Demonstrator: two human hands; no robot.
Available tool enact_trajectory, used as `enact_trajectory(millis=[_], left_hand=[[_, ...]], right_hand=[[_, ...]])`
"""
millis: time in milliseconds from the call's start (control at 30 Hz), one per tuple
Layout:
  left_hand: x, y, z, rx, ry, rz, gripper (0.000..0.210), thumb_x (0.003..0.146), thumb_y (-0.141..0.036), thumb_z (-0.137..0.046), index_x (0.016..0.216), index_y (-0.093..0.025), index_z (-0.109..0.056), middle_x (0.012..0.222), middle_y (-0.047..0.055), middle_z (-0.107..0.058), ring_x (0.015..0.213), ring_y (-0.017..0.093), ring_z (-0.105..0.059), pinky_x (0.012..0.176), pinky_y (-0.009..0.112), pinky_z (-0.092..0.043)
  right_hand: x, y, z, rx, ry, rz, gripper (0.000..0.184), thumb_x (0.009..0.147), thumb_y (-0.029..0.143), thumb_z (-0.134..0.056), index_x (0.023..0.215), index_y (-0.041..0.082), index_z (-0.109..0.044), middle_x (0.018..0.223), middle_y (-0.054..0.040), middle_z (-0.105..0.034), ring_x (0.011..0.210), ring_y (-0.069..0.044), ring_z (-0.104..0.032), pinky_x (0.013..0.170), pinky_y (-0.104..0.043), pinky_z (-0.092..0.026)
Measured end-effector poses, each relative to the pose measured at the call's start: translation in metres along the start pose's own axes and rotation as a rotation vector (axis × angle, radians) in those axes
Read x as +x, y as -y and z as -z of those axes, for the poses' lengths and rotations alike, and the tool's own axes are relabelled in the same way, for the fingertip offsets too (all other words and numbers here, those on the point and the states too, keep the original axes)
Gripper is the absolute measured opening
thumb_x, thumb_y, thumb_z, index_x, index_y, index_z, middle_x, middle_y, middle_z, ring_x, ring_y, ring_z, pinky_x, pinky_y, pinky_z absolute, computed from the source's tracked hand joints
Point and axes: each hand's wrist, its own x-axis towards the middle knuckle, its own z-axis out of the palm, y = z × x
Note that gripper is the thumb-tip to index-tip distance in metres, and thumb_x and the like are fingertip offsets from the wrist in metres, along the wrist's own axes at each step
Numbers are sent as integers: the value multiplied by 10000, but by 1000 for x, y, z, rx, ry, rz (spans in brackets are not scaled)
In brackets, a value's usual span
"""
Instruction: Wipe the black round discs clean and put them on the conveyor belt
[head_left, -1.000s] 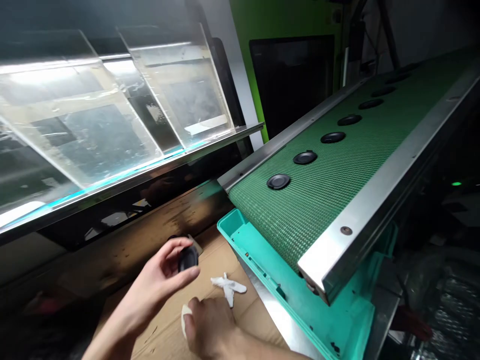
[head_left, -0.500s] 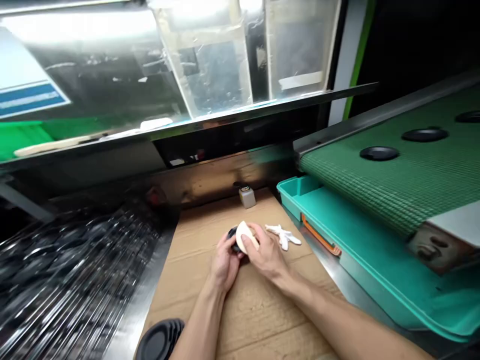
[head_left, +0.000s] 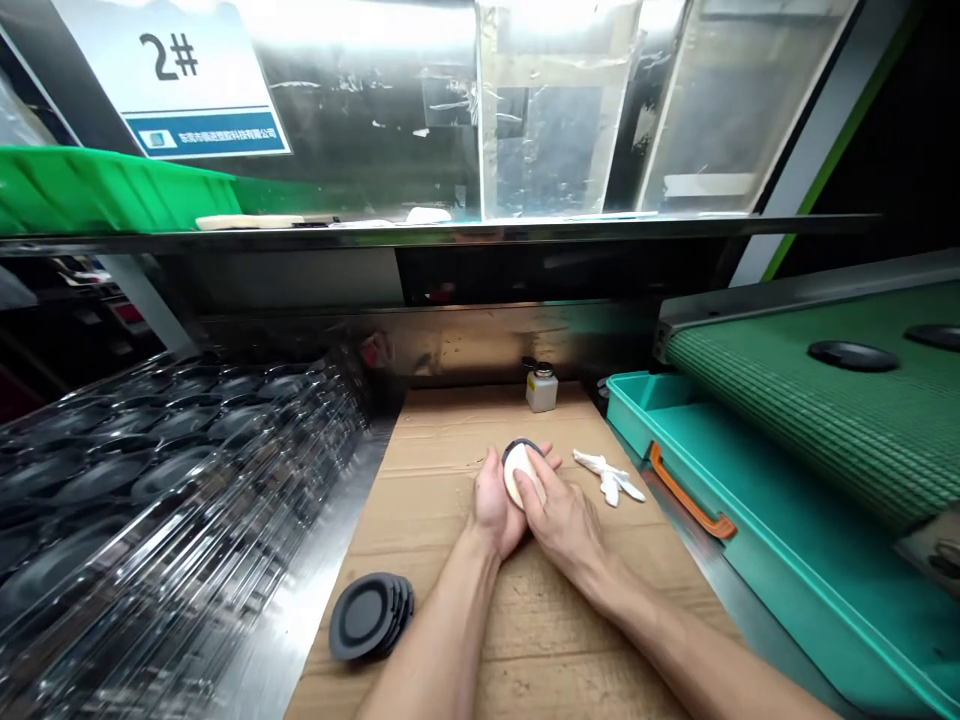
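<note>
My left hand [head_left: 496,505] is turned palm up and cradles a black round disc [head_left: 517,443], mostly hidden under a white pad. With thumb and fingers, my right hand [head_left: 559,510] grips the white round pad [head_left: 516,470] and presses it flat on the disc. To the lower left, a small stack of black round discs [head_left: 364,615] lies on the cardboard sheet [head_left: 442,430]. A crumpled white cloth or glove [head_left: 609,477] rests just right of my right hand. Behind both hands stands a small squarish bottle [head_left: 541,390] with its black cap flipped up.
Clear trays of black round parts [head_left: 180,440] are stacked on the left. At right, a green conveyor belt [head_left: 787,420] carries black discs above a teal bin [head_left: 675,410] with an orange handle [head_left: 686,495]. A metal shelf [head_left: 525,232] with a green crate [head_left: 112,190] crosses the back.
The head view has swung left, so everything sits further right in the picture. The white pad was tilted against the disc's side; now it lies flat over the disc, and the left palm is more open.
</note>
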Motion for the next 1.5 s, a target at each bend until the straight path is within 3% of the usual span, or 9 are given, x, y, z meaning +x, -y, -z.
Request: enact_trajectory(millis=[133, 367, 533, 733, 900, 1100, 1233, 1400, 1500], left_hand=[[3, -1, 2, 6, 8, -2, 434, 951, -417, -387, 1178, -116, -604, 1248, 150, -619, 1156, 257, -583, 1008, 403, -459], [3, 1, -1, 4, 85, 36, 389, 945, -356, -424, 1210, -131, -598, 1290, 121, -596, 1184, 250, -563, 1021, 377, -452], [2, 2, 0, -2, 43, 20, 348, 943, -328, -439, 1177, -136, -611, 1284, 112, -599, 1185, 236, -561, 1014, 362, -462], [6, -2, 2, -25, -65, -38, 223, 931, -244, -458, 1029, -147, -632, 1134, 100, -657, 1101, 233, -603, 991, 426, -482], [9, -5, 4, -13, -97, -71, 249, 940, -260, -431, 1048, -137, -618, 1121, 116, -649, 1058, 218, -620, 965, 394, -500], [6, 3, 1, 109, -43, -11, 292, 939, -273, -446, 1152, -138, -593, 1143, 134, -649, 1076, 242, -620, 979, 417, -485], [6, 3, 1, 114, -61, -2, 276, 935, -276, -456, 1093, -118, -617, 1175, 152, -639, 1105, 259, -606, 997, 430, -475], [10, 4, 5, 115, -53, -42, 271, 943, -250, -439, 1058, -97, -631, 1158, 153, -645, 1113, 247, -602, 994, 394, -485], [10, 3, 5, 109, -94, -39, 291, 951, -239, -411, 1056, -85, -635, 1113, 155, -661, 1076, 235, -621, 980, 380, -497]], right_hand=[[10, 0, 0, -68, -115, -105, 533, 978, 484, -343, 1434, 219, -424, 914, -119, -701, 856, -278, -669, 777, -360, -490], [7, 5, 3, -89, -60, -114, 530, 994, 482, -299, 1448, 227, -394, 882, -121, -702, 812, -279, -673, 724, -352, -493], [15, 2, 1, -73, -21, -96, 530, 985, 496, -325, 1459, 263, -371, 874, -102, -704, 785, -276, -672, 717, -356, -489], [31, -29, 14, 227, -194, -112, 417, 954, 422, -435, 1312, 233, -537, 1073, -67, -683, 993, -227, -635, 881, -317, -461], [23, -37, 18, 492, -53, 83, 313, 893, 342, -531, 1161, 235, -652, 1090, -30, -683, 1006, -190, -623, 905, -288, -460], [25, -35, 14, 654, 117, 21, 256, 842, 338, -584, 1011, 189, -705, 913, -27, -712, 786, -179, -652, 693, -249, -500], [26, -42, 28, 550, 277, 72, 197, 803, 263, -592, 925, 202, -736, 865, -5, -717, 749, -171, -647, 685, -242, -484], [24, -35, 32, 352, 9, 131, 248, 855, 269, -550, 1033, 251, -721, 1011, -5, -709, 949, -197, -641, 861, -274, -458], [24, -29, 28, 417, 63, 192, 233, 874, 272, -534, 1017, 249, -718, 976, 12, -714, 894, -171, -651, 822, -245, -466]])
